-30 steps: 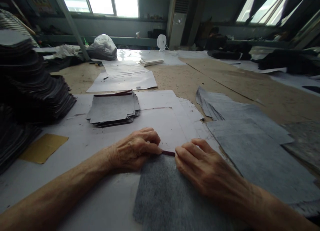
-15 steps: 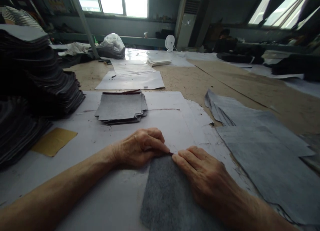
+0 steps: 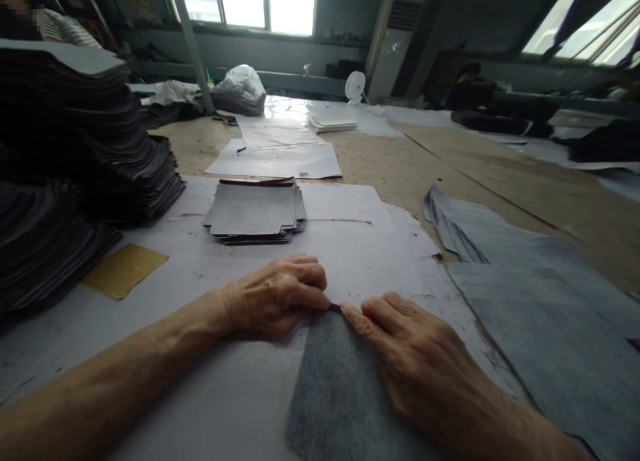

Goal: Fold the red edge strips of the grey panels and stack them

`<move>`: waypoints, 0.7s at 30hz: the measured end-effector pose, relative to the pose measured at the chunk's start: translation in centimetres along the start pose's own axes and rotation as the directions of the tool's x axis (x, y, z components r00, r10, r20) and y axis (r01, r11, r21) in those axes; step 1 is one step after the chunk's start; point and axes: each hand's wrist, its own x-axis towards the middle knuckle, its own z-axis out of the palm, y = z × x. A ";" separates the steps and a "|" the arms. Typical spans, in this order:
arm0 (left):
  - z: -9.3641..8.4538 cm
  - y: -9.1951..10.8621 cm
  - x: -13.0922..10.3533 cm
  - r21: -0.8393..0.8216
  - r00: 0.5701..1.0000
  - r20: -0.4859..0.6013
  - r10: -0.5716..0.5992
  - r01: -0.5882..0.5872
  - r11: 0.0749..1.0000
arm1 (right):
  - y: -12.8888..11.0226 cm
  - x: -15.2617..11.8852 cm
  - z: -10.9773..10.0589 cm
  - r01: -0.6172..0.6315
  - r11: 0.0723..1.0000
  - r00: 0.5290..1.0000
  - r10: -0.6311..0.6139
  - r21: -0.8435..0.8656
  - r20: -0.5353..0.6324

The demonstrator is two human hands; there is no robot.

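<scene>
A grey, felt-like sheet piece lies on the white paper in front of me, with a narrow dark red strip showing along its far edge. My left hand pinches the left end of that edge between thumb and curled fingers. At the strip's right end, the index finger of my right hand presses on the edge, its other fingers bent; the thumb is hidden beneath the hand. The hand and wrist cover much of the sheet's right side.
Tall stacks of dark pieces stand at the left, near a yellow-brown card. Beyond my hands lies a small pile of grey notched pieces. Larger grey sheets spread at the right. A white fan stands farther back.
The view has turned slightly left. My right index finger now points straighter along the edge, and a little more of the red strip shows between my hands. My left hand keeps its pinch.
</scene>
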 end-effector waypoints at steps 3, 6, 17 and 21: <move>-0.1 0.2 0.1 0.087 0.997 0.040 0.067 -0.071 0.994 | -0.2 0.3 -0.1 -0.018 1.000 0.999 0.019 -0.022 0.041; -0.3 0.3 0.0 0.122 0.995 0.061 0.077 -0.084 0.989 | -0.3 0.5 0.0 -0.021 0.998 0.996 0.027 -0.061 0.087; -1.3 0.5 -1.3 -0.164 0.964 0.143 -0.223 0.245 0.955 | -0.3 1.2 -0.1 -0.010 0.992 0.995 0.022 -0.128 0.095; -1.1 0.3 -1.2 -0.143 0.970 0.132 -0.202 0.221 0.965 | -0.3 1.6 -0.3 -0.008 0.993 0.993 0.022 -0.115 0.119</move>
